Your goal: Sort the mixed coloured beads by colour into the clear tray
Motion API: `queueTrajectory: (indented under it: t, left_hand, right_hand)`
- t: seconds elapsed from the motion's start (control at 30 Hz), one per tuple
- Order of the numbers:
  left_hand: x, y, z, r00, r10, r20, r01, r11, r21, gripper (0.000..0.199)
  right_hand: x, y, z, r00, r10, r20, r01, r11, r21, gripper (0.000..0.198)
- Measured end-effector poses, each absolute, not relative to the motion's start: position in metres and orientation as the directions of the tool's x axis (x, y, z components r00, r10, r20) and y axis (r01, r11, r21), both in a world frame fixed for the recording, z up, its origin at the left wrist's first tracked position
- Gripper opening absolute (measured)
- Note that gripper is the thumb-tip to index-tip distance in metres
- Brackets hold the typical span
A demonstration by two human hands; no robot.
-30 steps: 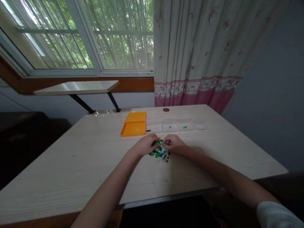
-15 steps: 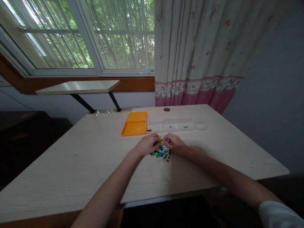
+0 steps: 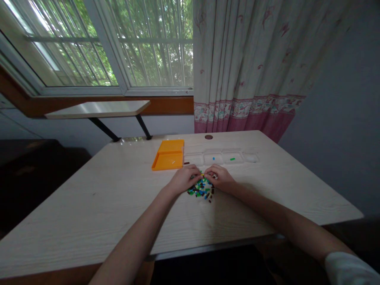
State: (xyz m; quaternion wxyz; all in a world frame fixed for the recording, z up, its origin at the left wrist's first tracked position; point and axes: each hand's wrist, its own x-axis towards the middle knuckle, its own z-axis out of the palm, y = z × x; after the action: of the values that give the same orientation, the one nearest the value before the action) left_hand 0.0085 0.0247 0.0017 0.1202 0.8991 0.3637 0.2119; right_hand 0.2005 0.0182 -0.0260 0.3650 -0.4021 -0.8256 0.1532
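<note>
Head view: orange box (image 3: 170, 146) taken as landmark, lying open. Loose heap of tiny coloured pieces (image 3: 199, 191) sits to its near right, on the pale tabletop (image 3: 118, 213). Left hand (image 3: 184, 179) and right hand (image 3: 221, 179) bend over the heap's far side, fingertips nearly meeting at a speck of yellow (image 3: 202, 174); cannot tell which, if either, grips it. Clear trays (image 3: 222, 158) run right from the box, bearing one blue piece (image 3: 213, 158) and one green piece (image 3: 232, 159).

Risks, as judged: pieces so small could slip a fingertip pinch; curled fingers may drag neighbours along or scatter the heap's edge; a forearm swung toward the box could knock the low trays. Brown piece (image 3: 186, 163) beside the box's near-right corner seems easily brushed by the left knuckles.
</note>
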Motion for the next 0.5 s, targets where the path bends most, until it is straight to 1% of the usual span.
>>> queueTrajectory:
  t: [0.37, 0.43, 0.5]
  left_hand:
    - [0.0100, 0.0247, 0.0022, 0.670, 0.683, 0.291, 0.569, -0.724, 0.390, 0.027]
    - [0.0098, 0.0241, 0.0033, 0.662, 0.691, 0.290, 0.583, -0.718, 0.382, 0.026]
    - [0.0088, 0.0236, 0.0048, 0.639, 0.709, 0.297, 0.613, -0.703, 0.360, 0.026]
  right_hand:
    - [0.2020, 0.0186, -0.0257, -0.413, 0.742, 0.529, 0.564, 0.664, -0.491, 0.007]
    - [0.2035, 0.0188, -0.0241, -0.417, 0.718, 0.557, 0.555, 0.687, -0.469, 0.008]
    - [0.2085, 0.0204, -0.0216, -0.395, 0.681, 0.617, 0.546, 0.714, -0.438, 0.009]
